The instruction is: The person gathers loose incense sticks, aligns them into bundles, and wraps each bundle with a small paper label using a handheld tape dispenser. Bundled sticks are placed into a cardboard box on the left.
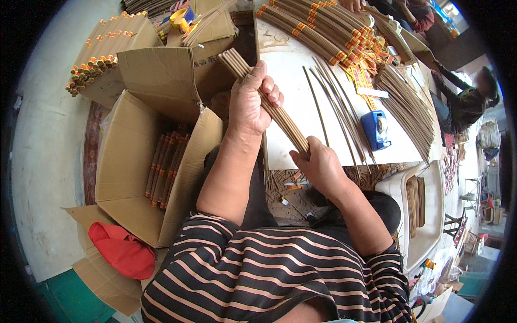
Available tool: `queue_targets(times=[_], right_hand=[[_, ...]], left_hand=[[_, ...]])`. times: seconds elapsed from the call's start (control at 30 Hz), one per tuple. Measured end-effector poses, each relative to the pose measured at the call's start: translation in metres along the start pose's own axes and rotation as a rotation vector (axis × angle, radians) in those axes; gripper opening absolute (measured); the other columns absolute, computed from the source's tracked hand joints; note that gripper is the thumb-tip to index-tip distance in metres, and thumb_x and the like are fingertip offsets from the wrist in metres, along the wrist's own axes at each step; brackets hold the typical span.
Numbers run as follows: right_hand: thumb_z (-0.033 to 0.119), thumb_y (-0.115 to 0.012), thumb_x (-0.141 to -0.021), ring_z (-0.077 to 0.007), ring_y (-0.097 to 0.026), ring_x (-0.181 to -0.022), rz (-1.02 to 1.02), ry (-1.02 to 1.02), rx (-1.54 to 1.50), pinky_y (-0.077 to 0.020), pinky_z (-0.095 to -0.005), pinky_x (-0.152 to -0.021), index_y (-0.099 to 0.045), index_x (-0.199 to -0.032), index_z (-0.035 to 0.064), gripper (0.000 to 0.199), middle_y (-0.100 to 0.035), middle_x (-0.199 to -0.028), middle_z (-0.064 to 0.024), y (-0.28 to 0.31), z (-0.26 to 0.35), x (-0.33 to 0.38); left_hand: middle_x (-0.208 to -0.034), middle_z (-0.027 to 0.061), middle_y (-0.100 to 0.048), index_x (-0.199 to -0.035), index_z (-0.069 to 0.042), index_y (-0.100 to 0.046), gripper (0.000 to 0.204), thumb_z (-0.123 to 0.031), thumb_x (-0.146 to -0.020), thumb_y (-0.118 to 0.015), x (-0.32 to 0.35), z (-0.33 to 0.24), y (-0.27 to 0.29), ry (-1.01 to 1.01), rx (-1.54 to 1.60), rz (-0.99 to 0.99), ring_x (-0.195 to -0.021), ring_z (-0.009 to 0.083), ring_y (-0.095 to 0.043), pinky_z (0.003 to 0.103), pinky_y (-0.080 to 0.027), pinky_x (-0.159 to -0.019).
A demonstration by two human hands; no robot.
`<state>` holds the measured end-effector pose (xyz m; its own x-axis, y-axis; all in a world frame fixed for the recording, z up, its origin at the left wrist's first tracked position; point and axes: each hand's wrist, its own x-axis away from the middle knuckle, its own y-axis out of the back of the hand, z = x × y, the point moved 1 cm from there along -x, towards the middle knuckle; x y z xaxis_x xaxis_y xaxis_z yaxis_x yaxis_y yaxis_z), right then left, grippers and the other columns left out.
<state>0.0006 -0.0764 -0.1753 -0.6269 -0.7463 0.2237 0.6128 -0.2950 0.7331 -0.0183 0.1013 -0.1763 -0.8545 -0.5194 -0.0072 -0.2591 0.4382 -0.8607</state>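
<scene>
A bundle of thin brown incense sticks (286, 125) slants across in front of me, over the near left edge of the white table (291, 70). My left hand (252, 99) is wrapped round its upper part, and the stick ends jut out above the fist. At the lower end, my right hand (321, 168) closes its thumb and fingers on the same bundle. Several loose incense sticks (336, 105) lie on the table to the right of it. Beside them stands a blue tape dispenser (375, 130). Red and yellow printed labels (362, 81) lie farther back.
Left of me, an open cardboard box (116, 156) holds several wrapped bundles (168, 169); a red cloth (121, 250) hangs by it. More wrapped bundles (323, 27) and a loose pile of sticks (409, 110) cover the table's far side. A white tub (390, 185) stands right. Co-workers sit beyond.
</scene>
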Motion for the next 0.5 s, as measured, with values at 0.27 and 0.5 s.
queue_targets(times=[0.27, 0.5], right_hand=[[0.02, -0.063, -0.085, -0.0072, -0.043, -0.054, 0.297, -0.077, -0.679, -0.0388, -0.0233, -0.048, -0.051, -0.088, 0.0005, 0.023, -0.048, -0.065, 0.0019, -0.002, 0.008, 0.014], [0.02, -0.068, -0.081, -0.0083, -0.041, -0.064, -0.128, 0.365, -0.642, -0.0423, -0.0257, -0.059, -0.05, -0.082, 0.0034, 0.024, -0.046, -0.065, -0.0032, 0.015, 0.028, -0.015]], left_hand=[[-0.05, -0.004, -0.04, -0.064, -0.013, -0.047, 0.03, -0.028, -0.087, -0.059, 0.011, -0.015, -0.023, -0.004, 0.05, 0.302, -0.04, 0.0066, -0.039, 0.022, -0.033, -0.036], [-0.049, -0.0021, -0.042, -0.067, -0.01, -0.045, 0.025, -0.016, -0.083, -0.063, 0.034, -0.057, -0.132, -0.316, -0.406, 0.604, -0.036, 0.0069, -0.04, 0.022, -0.033, -0.034]])
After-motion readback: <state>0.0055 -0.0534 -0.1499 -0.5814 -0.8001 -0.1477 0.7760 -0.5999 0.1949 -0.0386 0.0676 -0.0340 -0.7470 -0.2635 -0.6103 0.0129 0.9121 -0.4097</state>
